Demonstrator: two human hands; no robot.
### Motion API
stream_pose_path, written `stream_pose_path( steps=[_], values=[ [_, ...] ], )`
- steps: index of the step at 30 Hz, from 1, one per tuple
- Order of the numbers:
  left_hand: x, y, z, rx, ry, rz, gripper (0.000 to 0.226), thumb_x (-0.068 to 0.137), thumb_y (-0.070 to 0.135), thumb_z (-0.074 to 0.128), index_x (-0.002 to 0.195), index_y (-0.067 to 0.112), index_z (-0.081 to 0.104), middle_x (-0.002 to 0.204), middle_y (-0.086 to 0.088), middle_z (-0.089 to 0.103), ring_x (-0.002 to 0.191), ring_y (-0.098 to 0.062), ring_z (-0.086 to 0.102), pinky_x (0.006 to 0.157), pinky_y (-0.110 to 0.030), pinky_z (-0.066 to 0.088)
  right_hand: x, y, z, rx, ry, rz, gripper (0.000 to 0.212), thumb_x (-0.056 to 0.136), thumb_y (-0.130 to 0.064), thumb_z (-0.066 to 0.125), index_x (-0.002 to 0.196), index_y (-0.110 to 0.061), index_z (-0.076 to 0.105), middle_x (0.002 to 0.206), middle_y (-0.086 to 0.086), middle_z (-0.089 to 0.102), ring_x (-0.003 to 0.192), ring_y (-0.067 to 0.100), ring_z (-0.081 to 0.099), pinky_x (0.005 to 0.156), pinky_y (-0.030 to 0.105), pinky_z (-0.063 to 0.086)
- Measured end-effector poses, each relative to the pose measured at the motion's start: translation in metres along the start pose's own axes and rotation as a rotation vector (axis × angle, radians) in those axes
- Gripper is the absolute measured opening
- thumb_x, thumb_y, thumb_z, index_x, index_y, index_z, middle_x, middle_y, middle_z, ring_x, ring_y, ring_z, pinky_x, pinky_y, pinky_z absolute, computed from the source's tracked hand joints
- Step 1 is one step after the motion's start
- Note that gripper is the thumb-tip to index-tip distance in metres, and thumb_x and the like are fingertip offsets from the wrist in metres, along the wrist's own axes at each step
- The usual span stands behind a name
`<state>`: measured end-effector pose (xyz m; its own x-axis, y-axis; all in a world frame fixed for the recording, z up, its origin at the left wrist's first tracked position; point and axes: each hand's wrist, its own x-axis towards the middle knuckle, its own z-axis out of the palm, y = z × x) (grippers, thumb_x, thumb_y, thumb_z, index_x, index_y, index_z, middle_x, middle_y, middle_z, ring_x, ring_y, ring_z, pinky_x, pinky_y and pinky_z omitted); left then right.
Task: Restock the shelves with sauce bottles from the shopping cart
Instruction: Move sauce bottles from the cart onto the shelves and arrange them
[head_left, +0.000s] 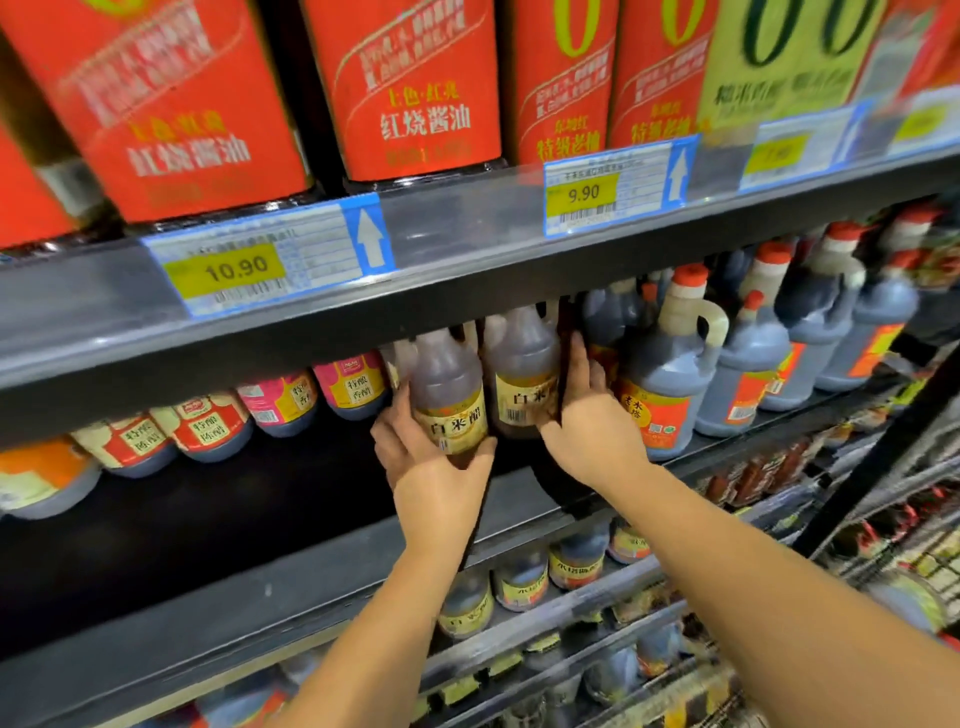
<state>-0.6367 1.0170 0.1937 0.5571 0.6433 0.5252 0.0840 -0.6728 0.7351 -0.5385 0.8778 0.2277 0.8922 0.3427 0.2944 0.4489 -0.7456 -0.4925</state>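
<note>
Below the 9.90 tag (582, 195), the left hand (431, 457) wrapped one yellow-label bottle (449, 395) and the right hand (589, 431) pressed straight fingers (579, 358) against the neighbour bottle (522, 374), both nearly shelved, likely more to come.

Both my bare forearms reach up and forward. My left grip (431, 467) cups the gold-label bottle (449, 389) from below, fingers curled round it. My right grip (592, 436), just right of that bottle, points straight fingers upward.

I see the left sauce bottle (447, 374), a brownish handled jug with a yellow label, gripped near its base by my left hand (426, 462) at the front of the middle shelf (260, 519), beside the matching upright right sauce bottle (522, 364), whose side my right hand (592, 426) touches with straight fingers.
</note>
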Motion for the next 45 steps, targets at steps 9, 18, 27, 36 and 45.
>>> stream_pose_path(
  steps=[9,18,27,36,45],
  values=[
    [-0.035,0.031,-0.019,-0.045,-0.192,0.042,0.069,0.076,0.052,0.070,0.129,0.020,0.040,0.120,0.006,0.046,0.117,-0.020,0.048,0.089,-0.039,0.050,-0.070,0.016,-0.041,0.013,0.181,-0.096,0.038,0.094,-0.039,0.052,0.130,-0.029,0.046,0.119,-0.013,0.057,0.098,0.008,0.060,0.071,0.035,0.053],
    [-0.106,0.084,0.046,-0.192,-0.535,0.185,0.065,0.078,0.054,0.066,0.131,0.035,0.034,0.117,0.021,0.044,0.110,-0.003,0.047,0.078,-0.030,0.048,-0.157,0.094,-0.096,-0.106,0.301,0.066,0.022,0.093,-0.028,0.057,0.115,-0.025,0.059,0.102,-0.015,0.062,0.073,0.003,0.059,0.054,0.026,0.048],
    [-0.196,0.154,0.163,-0.193,-0.962,0.362,0.061,0.082,0.049,0.066,0.131,0.023,0.041,0.121,0.010,0.047,0.115,-0.012,0.048,0.091,-0.029,0.044,-0.233,0.254,-0.130,-0.069,0.325,0.574,0.018,0.091,-0.036,0.050,0.109,-0.035,0.051,0.099,-0.014,0.059,0.074,0.009,0.059,0.061,0.035,0.051],
    [-0.275,0.200,0.317,-0.037,-1.226,0.325,0.075,0.079,0.038,0.074,0.142,0.013,0.041,0.136,-0.006,0.048,0.127,-0.024,0.045,0.102,-0.033,0.038,-0.277,0.418,-0.127,0.001,0.190,0.969,0.028,0.091,-0.028,0.054,0.117,-0.017,0.053,0.130,0.013,0.054,0.120,0.033,0.054,0.087,0.042,0.049],
    [-0.347,0.196,0.445,0.174,-1.446,0.435,0.059,0.082,0.043,0.068,0.129,0.014,0.047,0.125,-0.006,0.047,0.116,-0.028,0.048,0.092,-0.044,0.046,-0.298,0.537,-0.078,0.138,0.102,1.310,0.075,0.082,-0.033,0.062,0.145,-0.011,0.027,0.130,0.018,0.049,0.116,0.038,0.050,0.090,0.045,0.047]
  ],
)
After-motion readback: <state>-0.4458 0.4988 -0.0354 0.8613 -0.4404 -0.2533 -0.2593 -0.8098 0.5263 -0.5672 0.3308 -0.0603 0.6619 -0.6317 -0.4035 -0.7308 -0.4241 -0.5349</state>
